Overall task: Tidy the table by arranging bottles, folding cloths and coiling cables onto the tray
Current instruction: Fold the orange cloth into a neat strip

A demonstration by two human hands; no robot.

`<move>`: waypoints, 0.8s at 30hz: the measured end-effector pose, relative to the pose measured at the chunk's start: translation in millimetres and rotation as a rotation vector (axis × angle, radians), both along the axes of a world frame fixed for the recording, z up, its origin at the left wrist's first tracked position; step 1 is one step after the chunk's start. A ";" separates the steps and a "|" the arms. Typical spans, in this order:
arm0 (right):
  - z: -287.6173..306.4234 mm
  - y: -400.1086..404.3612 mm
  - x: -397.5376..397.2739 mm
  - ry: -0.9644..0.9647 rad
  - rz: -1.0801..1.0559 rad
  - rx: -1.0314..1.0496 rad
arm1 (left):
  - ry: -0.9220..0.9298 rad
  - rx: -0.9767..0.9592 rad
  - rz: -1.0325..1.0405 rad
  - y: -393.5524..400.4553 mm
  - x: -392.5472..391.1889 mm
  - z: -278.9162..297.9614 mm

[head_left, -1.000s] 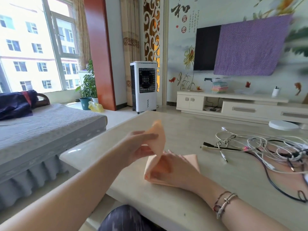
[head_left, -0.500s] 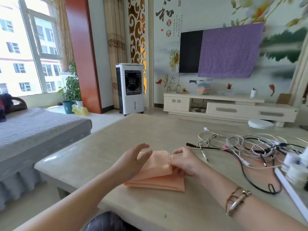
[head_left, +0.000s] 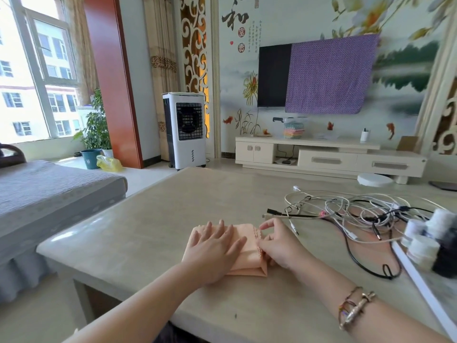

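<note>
Pressing flat, the left hand (head_left: 214, 246) now lies open-palmed on the folded peach cloth (head_left: 249, 253), lifted mid-fold 1 s ago; right hand (head_left: 279, 243) pinches its stitched edge. Fold looks nrly done. Cloth sits near the beige table's (head_left: 153, 219) front edge, w/ white-and-black tangled cables (head_left: 351, 214) and white tray (head_left: 420, 280) to the right, bare tabletop left and far.

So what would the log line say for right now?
step: folding cloth | left hand: flat on peach cloth | right hand: pinching cloth edge | cables: tangled on table | bottles: on tray
</note>
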State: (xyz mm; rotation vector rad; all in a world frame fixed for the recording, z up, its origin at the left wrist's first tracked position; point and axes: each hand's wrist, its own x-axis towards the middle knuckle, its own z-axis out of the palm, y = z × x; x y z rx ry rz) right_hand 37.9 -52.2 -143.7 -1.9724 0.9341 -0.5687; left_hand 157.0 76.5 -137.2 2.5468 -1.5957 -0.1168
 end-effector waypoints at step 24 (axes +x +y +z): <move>133.8 4.0 -137.5 -0.688 0.019 0.447 | 0.568 -0.779 -0.408 -35.8 -124.3 74.0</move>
